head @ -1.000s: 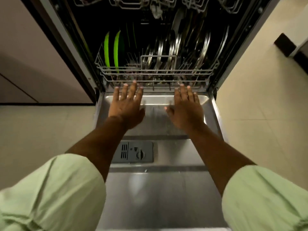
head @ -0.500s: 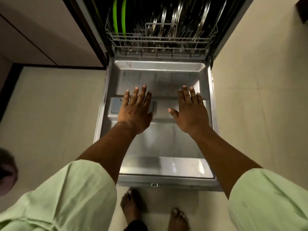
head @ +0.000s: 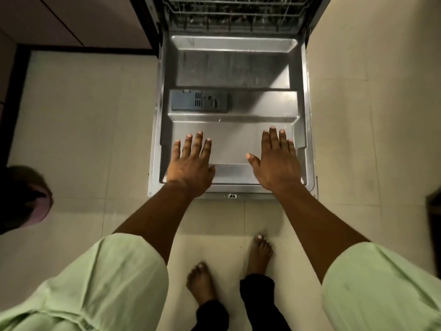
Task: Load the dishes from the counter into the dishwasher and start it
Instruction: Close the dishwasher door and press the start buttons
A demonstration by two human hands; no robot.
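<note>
1. Dishwasher door (head: pixel 233 75) dropped fully open and lying flat, steel inner face up, running from the tub at the top of the view toward the person.
2. Lower rack (head: pixel 236 17) seated inside the tub, only its wire front edge in view; contents too dark and blurred to make out.
3. Grey detergent dispenser (head: pixel 199 101) set into the left half of the door, about midway along it.
4. Left hand (head: pixel 191 168) palm down over the near left part of the door. Fingers (head: pixel 199 144) straight, slightly spread, gripping nothing, tips aimed at the tub and ending short of the dispenser.
5. Right hand (head: pixel 276 166) palm down over the near right part, close to the door's right rim. Fingers (head: pixel 274 139) likewise straight and empty, thumb stretched toward the left hand.
6. Impossible to tell whether the palms press the steel or hover just above it.
7. Door latch (head: pixel 232 195) on the near edge, between the two wrists.
8. Bare feet (head: pixel 261 252) on the pale tiled floor (head: pixel 83 139), just short of the door's near edge.
9. Pale green sleeves (head: pixel 107 283) bunched at the elbows.
</note>
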